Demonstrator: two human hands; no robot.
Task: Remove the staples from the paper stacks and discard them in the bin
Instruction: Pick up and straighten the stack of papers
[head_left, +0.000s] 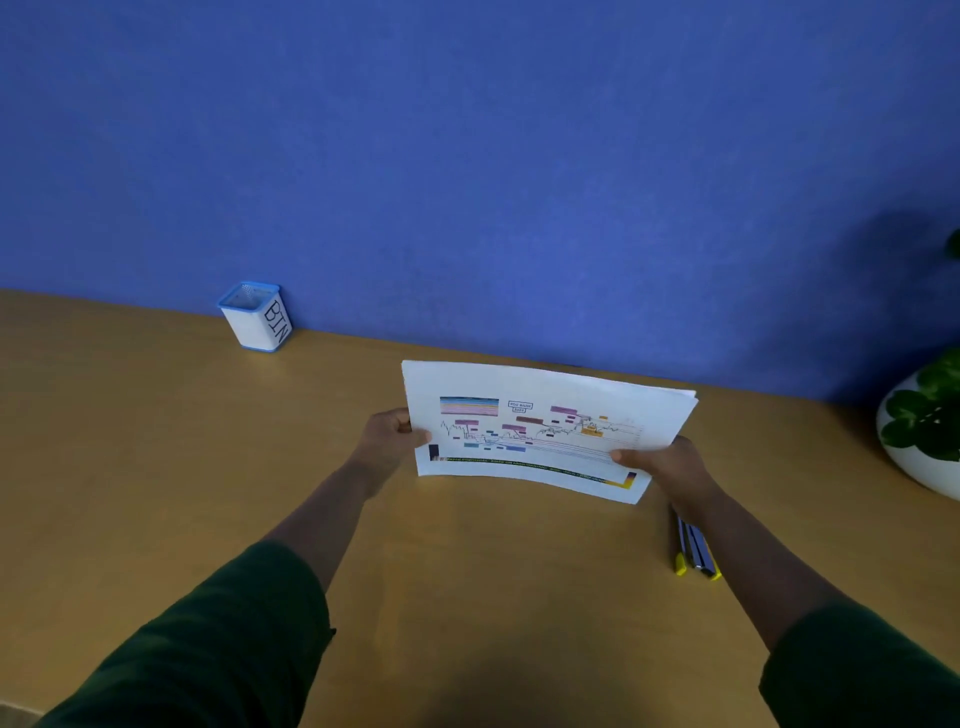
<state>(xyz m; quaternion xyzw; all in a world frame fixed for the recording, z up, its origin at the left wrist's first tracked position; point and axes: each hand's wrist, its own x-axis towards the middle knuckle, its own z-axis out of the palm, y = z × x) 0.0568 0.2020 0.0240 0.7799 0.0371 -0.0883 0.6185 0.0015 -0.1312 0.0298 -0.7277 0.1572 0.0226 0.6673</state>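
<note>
A white paper stack (545, 431) with a colourful chart printed on its top sheet is held above the wooden desk, tilted toward me. My left hand (389, 441) grips its left edge, thumb on top. My right hand (665, 462) grips the lower right corner. Several sheet edges show at the stack's upper right corner. No staple is visible at this distance. A small white container with a blue rim, marked BIN (255, 317), stands at the back left against the wall, well apart from the paper.
A blue and yellow tool (693, 545) lies on the desk (156, 467) just below my right wrist. A white pot with a green plant (924, 431) sits at the right edge. A blue wall closes the desk's far side.
</note>
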